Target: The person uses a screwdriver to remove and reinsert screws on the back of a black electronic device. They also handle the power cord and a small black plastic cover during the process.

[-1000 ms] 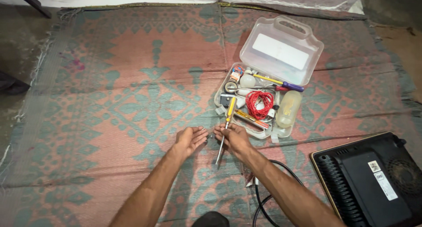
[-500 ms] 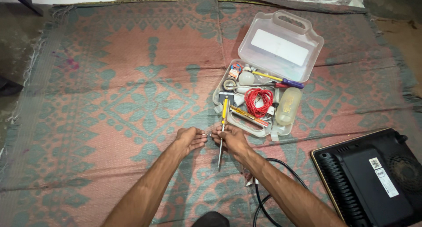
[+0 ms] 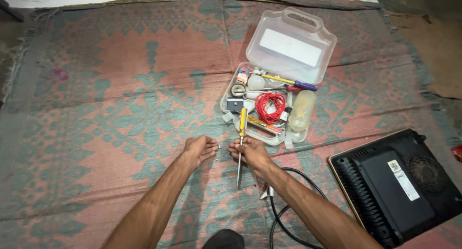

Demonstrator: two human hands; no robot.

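Over the last second little was changed: both hands were kept low on the patterned mat (image 3: 120, 85), and the yellow-handled screwdriver (image 3: 241, 143) was left in nearly the same line, its handle pointing toward the open clear plastic toolbox (image 3: 276, 102) and its tip toward the person. The right hand (image 3: 249, 151) was closed around the screwdriver's shaft. The left hand (image 3: 201, 148) was curled, fingertips pinched near a small screw (image 3: 219, 146) lying between the hands; whether it was touched cannot be told. The black upturned appliance (image 3: 399, 186) lay untouched, well apart at right.
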